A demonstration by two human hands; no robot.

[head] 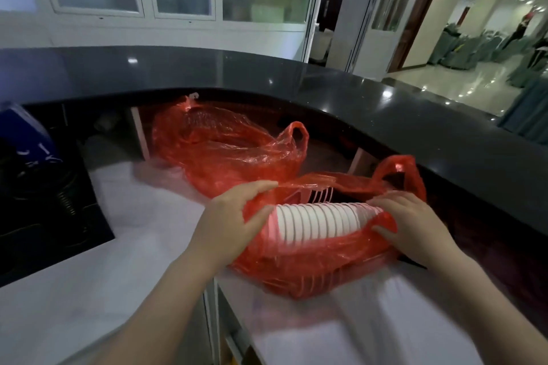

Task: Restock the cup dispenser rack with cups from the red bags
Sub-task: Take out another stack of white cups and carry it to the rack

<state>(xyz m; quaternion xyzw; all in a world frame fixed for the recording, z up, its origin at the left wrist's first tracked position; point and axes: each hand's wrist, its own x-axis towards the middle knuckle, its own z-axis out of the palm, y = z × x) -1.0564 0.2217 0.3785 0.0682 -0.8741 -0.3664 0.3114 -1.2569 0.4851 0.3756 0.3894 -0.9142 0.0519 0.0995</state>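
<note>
Two red plastic bags lie on the white lower desk [124, 261]. The near bag [320, 264] is open and holds a lying stack of white paper cups [320, 221]. My left hand [231, 222] grips the bag's left edge, thumb curled over the plastic beside the stack's wide end. My right hand [412, 222] curls round the stack's right end, fingers on top and thumb below. The far red bag [219, 142] sits crumpled behind, more cups faintly showing through it. No cup dispenser rack is in view.
A curved black counter top [341, 83] runs above and behind the desk. A dark blue and black object [32, 163] stands at the left. A seam with a drawer edge [216, 305] runs down the desk front. A hallway opens at the right.
</note>
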